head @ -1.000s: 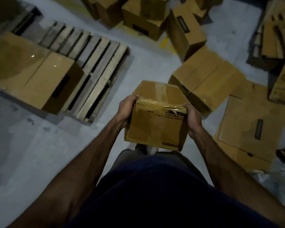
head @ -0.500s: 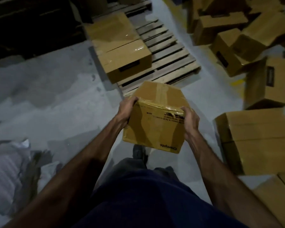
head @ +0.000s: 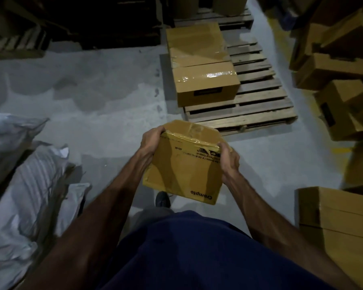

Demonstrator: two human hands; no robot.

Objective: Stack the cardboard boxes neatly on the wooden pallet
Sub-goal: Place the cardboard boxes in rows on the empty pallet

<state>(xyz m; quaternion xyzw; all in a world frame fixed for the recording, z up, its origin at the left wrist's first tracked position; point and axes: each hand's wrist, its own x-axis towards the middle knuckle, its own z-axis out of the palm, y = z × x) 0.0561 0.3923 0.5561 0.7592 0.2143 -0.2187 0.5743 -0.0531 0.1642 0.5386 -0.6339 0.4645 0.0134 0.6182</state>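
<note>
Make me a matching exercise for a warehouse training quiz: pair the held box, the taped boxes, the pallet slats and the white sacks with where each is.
Things:
1. held cardboard box
2. two taped boxes
3. bare pallet slats
4. white sacks

Places:
A. on the floor at the left
B. right part of the wooden pallet
C. between left hand and right hand
D. left part of the wooden pallet

Pairs: 1-C, 2-D, 3-B, 4-A

Grey floor [head: 105, 97] under pallet [head: 258, 105], boxes [head: 335, 70]
</note>
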